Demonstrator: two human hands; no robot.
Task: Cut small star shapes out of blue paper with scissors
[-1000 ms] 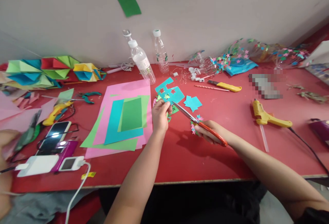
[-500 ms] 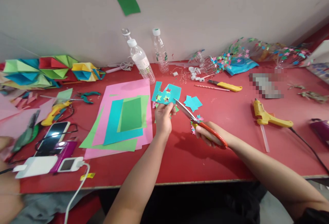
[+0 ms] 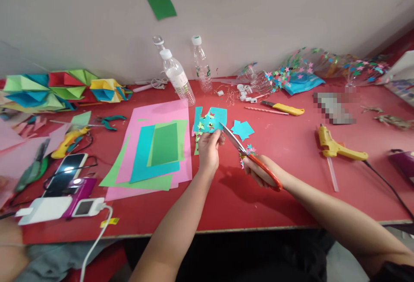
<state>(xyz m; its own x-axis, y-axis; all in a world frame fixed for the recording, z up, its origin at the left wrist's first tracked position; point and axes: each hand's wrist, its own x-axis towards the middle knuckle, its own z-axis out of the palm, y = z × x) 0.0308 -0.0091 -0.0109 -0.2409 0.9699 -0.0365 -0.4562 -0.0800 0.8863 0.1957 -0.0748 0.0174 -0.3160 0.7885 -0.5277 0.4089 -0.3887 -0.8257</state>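
Observation:
My left hand [image 3: 209, 149] pinches the lower edge of a blue paper sheet [image 3: 219, 114] that has star-shaped cut-outs. In my right hand [image 3: 258, 170] is a pair of scissors [image 3: 237, 143] with red handles; the blade tips meet the right part of the blue sheet. Light green paper scraps [image 3: 197, 140] lie under and beside the sheet on its left. Blue paper pieces [image 3: 243, 130] rest just right of the blades. A small heap of coloured paper stars [image 3: 249, 149] is partly hidden behind the scissors and my right hand.
Stacked coloured sheets [image 3: 129, 122] lie left, near clear bottles [image 3: 176, 73]. To the right are a yellow utility knife [image 3: 287, 108] and a glue gun [image 3: 339, 147] with a trailing cord. Phone [image 3: 66, 172], power bank, pliers [image 3: 111, 121] and another person's arm [image 3: 11, 243] occupy the left.
My left hand and the blue sheet have shifted slightly right, with the sheet turned a little. My right hand and the scissors have moved slightly left.

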